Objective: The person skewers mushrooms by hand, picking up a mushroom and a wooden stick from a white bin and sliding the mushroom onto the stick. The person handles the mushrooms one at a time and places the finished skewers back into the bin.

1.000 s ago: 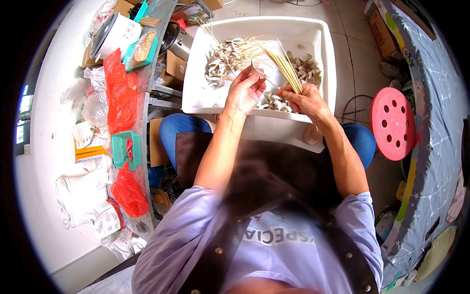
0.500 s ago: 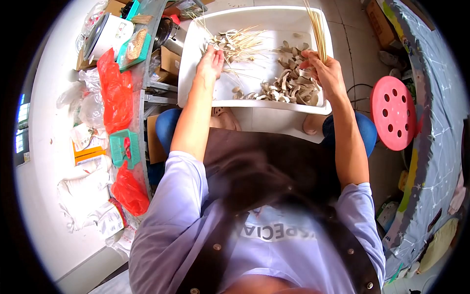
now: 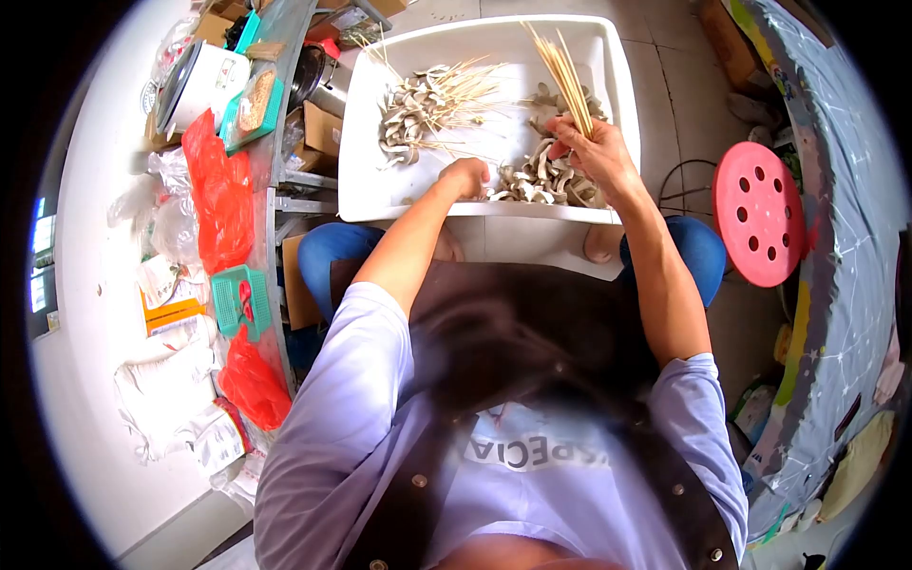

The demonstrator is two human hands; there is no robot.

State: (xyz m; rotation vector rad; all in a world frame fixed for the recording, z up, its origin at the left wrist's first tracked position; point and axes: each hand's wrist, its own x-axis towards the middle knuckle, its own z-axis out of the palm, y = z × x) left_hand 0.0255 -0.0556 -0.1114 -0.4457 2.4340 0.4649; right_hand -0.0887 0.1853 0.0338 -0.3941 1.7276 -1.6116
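Note:
A white tub (image 3: 366,204) lies in front of me. My right hand (image 3: 594,150), its fingers closed, grips a bundle of thin wooden skewers (image 3: 562,81) over the tub's right side. Below that hand is a pile of loose grey-brown mushroom pieces (image 3: 541,180). My left hand (image 3: 465,177) is low in the tub near the front wall, at the left edge of this pile. Its fingers are curled, and what they hold, if anything, is too small to tell. At the tub's left lie skewers with mushroom pieces threaded on them (image 3: 408,109).
A round red stool with holes (image 3: 758,214) stands on the right, beside a table covered with a grey-blue cloth (image 3: 845,256). Along the left, a shelf holds a red plastic bag (image 3: 218,199), a green basket (image 3: 237,299) and a white pot (image 3: 211,87).
My left hand has moved from the skewered mushrooms toward me and right, to the loose pile. My right hand has shifted left with the skewer bundle, which now tilts more.

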